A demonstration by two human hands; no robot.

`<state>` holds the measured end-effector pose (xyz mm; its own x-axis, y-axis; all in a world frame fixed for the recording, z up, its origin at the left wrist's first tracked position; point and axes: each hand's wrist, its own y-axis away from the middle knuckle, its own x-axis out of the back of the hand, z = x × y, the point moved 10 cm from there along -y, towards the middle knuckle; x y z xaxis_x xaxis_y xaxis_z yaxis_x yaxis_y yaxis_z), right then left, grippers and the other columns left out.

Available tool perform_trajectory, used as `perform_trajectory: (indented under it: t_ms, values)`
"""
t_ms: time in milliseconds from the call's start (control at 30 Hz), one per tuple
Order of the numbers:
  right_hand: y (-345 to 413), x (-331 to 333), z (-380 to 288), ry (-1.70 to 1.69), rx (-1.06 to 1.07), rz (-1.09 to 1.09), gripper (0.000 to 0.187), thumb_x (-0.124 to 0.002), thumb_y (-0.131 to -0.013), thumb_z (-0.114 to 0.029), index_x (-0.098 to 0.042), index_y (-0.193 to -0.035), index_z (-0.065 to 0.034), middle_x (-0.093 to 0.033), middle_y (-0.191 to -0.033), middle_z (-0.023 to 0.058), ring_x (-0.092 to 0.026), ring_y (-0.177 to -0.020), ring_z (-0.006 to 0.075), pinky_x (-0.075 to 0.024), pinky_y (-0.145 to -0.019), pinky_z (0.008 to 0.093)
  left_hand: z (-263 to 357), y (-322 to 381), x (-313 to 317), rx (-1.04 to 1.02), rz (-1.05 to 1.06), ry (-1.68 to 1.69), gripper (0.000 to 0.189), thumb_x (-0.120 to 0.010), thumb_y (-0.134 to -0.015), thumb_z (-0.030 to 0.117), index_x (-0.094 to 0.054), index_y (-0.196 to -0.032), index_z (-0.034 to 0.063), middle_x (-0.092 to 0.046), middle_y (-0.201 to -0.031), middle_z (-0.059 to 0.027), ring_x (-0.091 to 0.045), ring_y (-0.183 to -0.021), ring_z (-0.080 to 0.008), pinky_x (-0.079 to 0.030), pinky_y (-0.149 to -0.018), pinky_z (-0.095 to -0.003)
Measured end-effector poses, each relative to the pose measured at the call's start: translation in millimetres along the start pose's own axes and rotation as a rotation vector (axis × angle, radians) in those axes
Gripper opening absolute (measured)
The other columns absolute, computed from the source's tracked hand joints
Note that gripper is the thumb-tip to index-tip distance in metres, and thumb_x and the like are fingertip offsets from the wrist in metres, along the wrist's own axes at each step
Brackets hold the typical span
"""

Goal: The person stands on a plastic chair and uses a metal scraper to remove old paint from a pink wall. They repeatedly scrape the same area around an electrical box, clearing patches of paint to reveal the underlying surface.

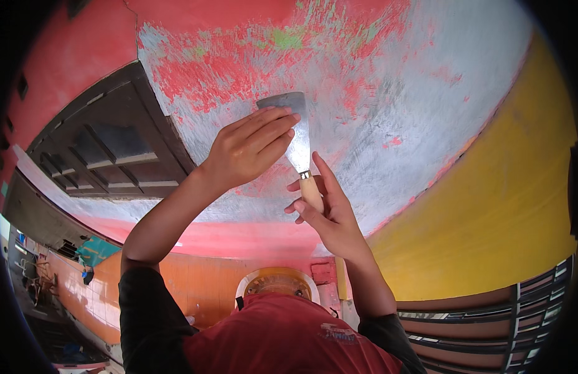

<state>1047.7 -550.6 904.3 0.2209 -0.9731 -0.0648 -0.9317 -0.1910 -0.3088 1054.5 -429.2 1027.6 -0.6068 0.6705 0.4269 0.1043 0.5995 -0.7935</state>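
A broad-bladed paint scraper (299,148) with a pale wooden handle is held against a patchy wall (387,112), its wide edge pointing up. The handle lies in my right hand (333,210), fingers behind it and thumb alongside, with the index finger stretched up. My left hand (254,147) lies across the blade from the left, its fingertips on the flat metal. The left thumb is hidden, so whether it grips the blade is unclear. Around the blade the wall is bare grey, with ragged pink-red paint and a green patch (289,38) above.
A dark wooden panelled window or door (111,140) is set in the wall at left. A yellow wall (476,201) meets it at right, with dark metal slats (462,336) below. A round-topped stool or chair (277,276) stands under me on orange tiles (195,290).
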Motion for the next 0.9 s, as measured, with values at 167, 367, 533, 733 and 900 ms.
perform_trajectory:
  t_ms: [167, 367, 533, 733, 900]
  values:
    - [-62.5, -17.3, -17.5, -0.413, 0.014, -0.062, 0.065, -0.060, -0.099, 0.000, -0.036, -0.159, -0.0020, -0.065, -0.097, 0.0088, -0.067, -0.070, 0.0184, -0.0529, -0.056, 0.0295, -47.3, -21.2, 8.8, -0.111, 0.137, -0.087, 0.007, -0.076, -0.085, 0.003, -0.070, -0.088, 0.0002, -0.076, -0.113, -0.0106, -0.075, -0.107, -0.0279, -0.065, -0.083, -0.0373]
    - [-107.1, -38.4, -37.3, -0.925, -0.009, -0.212, 0.037, -0.050, -0.112, -0.026, -0.049, -0.149, -0.0261, -0.046, -0.075, -0.0008, -0.031, -0.043, 0.0050, -0.0281, -0.042, 0.0218, -94.1, -37.6, 3.1, -0.198, 0.169, -0.043, 0.012, -0.077, -0.084, -0.001, -0.070, -0.094, -0.0018, -0.077, -0.113, -0.0138, -0.076, -0.107, -0.0308, -0.065, -0.087, -0.0392]
    - [-126.2, -54.7, -56.9, -1.068, 0.000, -0.227, 0.027, -0.053, -0.111, -0.030, -0.053, -0.138, -0.0279, -0.046, -0.072, -0.0031, -0.030, -0.043, 0.0058, -0.0254, -0.041, 0.0227, -116.5, -61.8, 14.6, -0.177, 0.146, -0.005, 0.014, -0.077, -0.083, 0.000, -0.071, -0.096, -0.0004, -0.077, -0.116, -0.0107, -0.076, -0.108, -0.0275, -0.064, -0.094, -0.0415]
    - [-116.4, -60.6, -31.7, -0.976, -0.064, -0.171, 0.021, -0.052, -0.111, -0.032, -0.055, -0.131, -0.0283, -0.047, -0.071, -0.0024, -0.029, -0.042, 0.0066, -0.0248, -0.041, 0.0238, -121.8, -44.7, 9.9, -0.206, 0.077, 0.057, 0.013, -0.074, -0.085, 0.005, -0.072, -0.097, 0.0019, -0.077, -0.116, -0.0102, -0.075, -0.107, -0.0239, -0.063, -0.095, -0.0378]
    - [-115.6, -71.4, -30.8, -1.042, -0.063, -0.115, 0.021, -0.052, -0.111, -0.033, -0.056, -0.131, -0.0311, -0.048, -0.073, -0.0020, -0.028, -0.042, 0.0070, -0.0247, -0.041, 0.0240, -123.9, -40.7, 7.6, -0.170, 0.101, 0.077, 0.021, -0.079, -0.076, -0.002, -0.073, -0.096, 0.0009, -0.077, -0.118, -0.0100, -0.075, -0.110, -0.0265, -0.064, -0.096, -0.0416]
